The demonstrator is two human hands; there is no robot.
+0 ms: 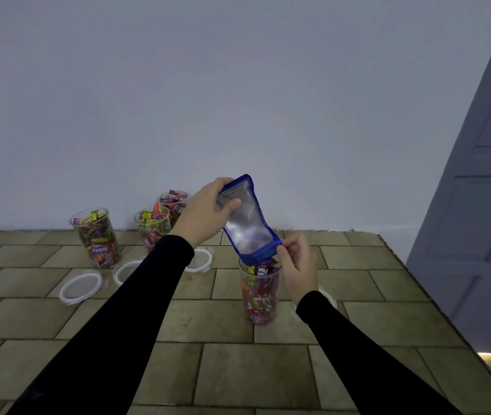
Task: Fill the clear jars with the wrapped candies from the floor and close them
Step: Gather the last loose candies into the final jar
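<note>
While the left hand (208, 209) grips the upper end of a blue-edged clear pouch (245, 221), the right hand (298, 265) pinches the lower, open end of it between thumb and fingers. This pouch is tilted with its mouth down, just above the open top of the nearest jar (260, 295). Some wrapped candies (259, 269) show at the mouth of the pouch and at the rim of this jar, which is nearly full.

Four clear jars are in the head view, all standing upright on the tiled floor (229, 369) and all without lid. Besides the nearest one, three stand close to the white wall (238, 85): one at the left (97, 238), one in the middle (153, 229) and one behind it (174, 205), each filled with colourful candies.

Three white-rimmed lids are clearly seen flat on the floor: one (80, 287) in front of the left jar, one (126, 272) partly behind the left sleeve (136, 310), one (201, 259) beside the left wrist. A fourth (329, 298) seems to lie behind the right sleeve (358, 348), mostly hidden. A grey door (483, 205) stands at the right.
</note>
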